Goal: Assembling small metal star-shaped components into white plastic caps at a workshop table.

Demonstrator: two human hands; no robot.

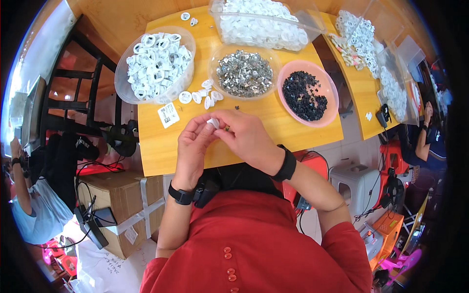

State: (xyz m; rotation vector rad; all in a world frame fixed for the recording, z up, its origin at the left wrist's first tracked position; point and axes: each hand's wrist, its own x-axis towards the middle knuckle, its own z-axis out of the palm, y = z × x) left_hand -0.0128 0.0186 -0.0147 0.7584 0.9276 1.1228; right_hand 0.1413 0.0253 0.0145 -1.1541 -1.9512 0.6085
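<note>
Over the near part of the table, my left hand pinches a small white plastic part between thumb and fingers. My right hand meets it from the right, its fingertips closed close to the part. A tiny metallic bit shows at the right fingertips; its exact shape is too small to tell. Just beyond the hands lie several loose round white plastic parts, a white printed label card and one small dark piece.
A clear tub of white parts stands left. Behind my hands are a bowl of small metal pieces and a pink bowl of black pieces. A clear bin holds more white parts. Other people sit at both sides.
</note>
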